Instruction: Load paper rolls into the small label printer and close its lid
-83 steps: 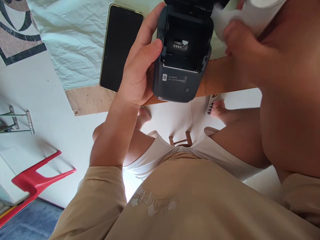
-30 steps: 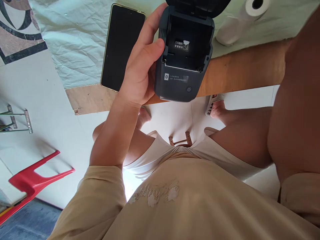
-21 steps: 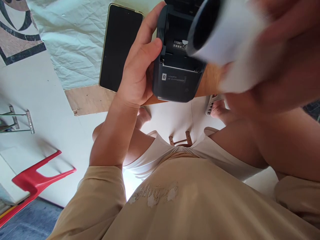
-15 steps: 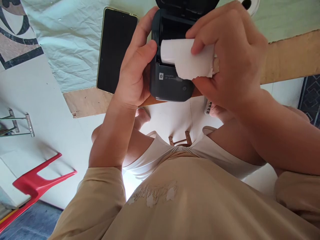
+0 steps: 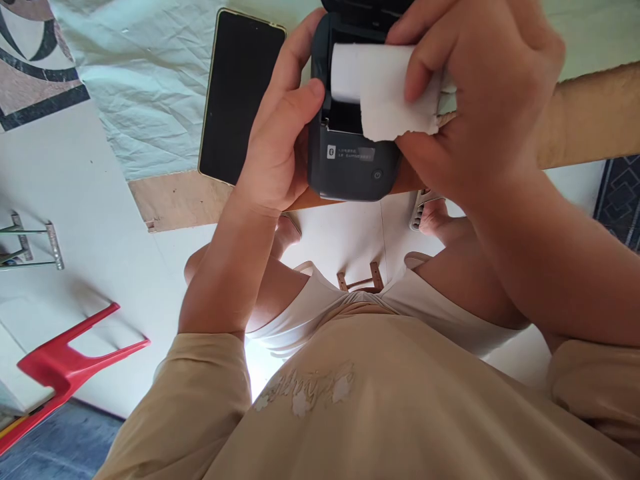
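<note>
1. White paper roll (image 5: 345, 73), its torn-edged end hanging loose, was at the open bay of a dark grey plastic printer (image 5: 345, 180) with rounded corners. I judged loading it to be the step in hand.
2. I couldn't tell whether the roll sat inside the bay or just over it.
3. Next, I reckoned, it called for squaring the roll between the bay's walls, loose end towards the front, the black hinged lid (image 5: 367, 8) clear.
4. I had the left hand (image 5: 283, 133) curled around the printer's left side, thumb on its rim, at the near edge of the cloth-covered worktop (image 5: 135, 80).
5. I had the right hand (image 5: 485, 87) palm down, forearm slanting from lower right, fingers bent over the roll and thumb below in a partly closed pinch.
</note>
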Demonstrator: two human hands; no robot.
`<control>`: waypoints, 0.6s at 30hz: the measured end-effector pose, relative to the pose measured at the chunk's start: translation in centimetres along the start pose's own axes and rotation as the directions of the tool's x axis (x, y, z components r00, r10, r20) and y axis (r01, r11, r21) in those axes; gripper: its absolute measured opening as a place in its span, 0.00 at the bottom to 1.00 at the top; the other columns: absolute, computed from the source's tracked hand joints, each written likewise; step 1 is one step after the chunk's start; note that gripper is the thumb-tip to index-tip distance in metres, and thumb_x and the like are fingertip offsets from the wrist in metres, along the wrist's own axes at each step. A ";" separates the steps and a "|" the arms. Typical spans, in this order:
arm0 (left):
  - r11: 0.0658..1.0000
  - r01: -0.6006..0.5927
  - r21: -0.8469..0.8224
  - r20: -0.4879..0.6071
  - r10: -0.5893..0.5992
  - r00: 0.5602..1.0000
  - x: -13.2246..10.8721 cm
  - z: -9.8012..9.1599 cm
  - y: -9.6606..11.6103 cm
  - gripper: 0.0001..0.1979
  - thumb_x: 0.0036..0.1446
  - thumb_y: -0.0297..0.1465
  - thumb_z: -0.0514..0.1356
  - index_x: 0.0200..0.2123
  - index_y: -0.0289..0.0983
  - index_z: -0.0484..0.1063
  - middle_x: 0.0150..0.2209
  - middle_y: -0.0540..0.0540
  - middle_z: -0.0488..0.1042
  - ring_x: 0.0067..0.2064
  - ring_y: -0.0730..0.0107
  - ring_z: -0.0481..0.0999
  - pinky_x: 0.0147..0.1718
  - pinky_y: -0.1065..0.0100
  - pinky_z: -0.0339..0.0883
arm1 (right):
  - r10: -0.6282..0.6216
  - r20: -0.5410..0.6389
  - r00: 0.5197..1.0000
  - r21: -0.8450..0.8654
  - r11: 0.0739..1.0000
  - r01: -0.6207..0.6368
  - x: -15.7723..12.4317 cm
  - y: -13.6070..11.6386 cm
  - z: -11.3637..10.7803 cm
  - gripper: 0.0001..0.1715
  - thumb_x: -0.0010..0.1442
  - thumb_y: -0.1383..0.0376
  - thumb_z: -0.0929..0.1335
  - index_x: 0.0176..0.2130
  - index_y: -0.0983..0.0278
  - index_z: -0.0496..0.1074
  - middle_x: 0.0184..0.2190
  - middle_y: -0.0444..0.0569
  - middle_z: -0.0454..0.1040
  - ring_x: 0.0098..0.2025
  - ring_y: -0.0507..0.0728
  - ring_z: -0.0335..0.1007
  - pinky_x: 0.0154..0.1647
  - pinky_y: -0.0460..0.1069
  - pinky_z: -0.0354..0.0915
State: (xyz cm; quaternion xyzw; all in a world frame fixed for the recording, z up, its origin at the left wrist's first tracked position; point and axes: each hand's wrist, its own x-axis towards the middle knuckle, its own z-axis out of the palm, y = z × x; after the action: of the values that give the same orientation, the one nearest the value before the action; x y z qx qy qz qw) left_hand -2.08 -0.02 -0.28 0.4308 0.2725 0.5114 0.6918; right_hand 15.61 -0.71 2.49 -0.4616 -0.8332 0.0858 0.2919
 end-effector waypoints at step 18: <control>0.999 -0.017 -0.052 0.020 0.018 1.000 0.1 0.2 -0.3 0.13 0.52 0.31 0.49 0.42 0.42 0.64 0.43 0.48 0.71 0.50 0.61 0.70 0.42 0.61 0.67 | 0.020 0.048 0.999 -0.017 1.000 -0.019 -0.1 -0.1 -0.9 0.10 0.46 0.66 0.61 0.33 0.65 0.61 0.42 0.34 0.66 0.46 0.46 0.62 0.44 0.42 0.57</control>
State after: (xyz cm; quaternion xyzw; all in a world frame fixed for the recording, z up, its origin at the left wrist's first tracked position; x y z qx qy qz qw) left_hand -1.72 -0.06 -0.40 0.4204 0.2484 0.5200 0.7008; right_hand 16.14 -0.93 3.26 -0.4698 -0.8362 0.0928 0.2674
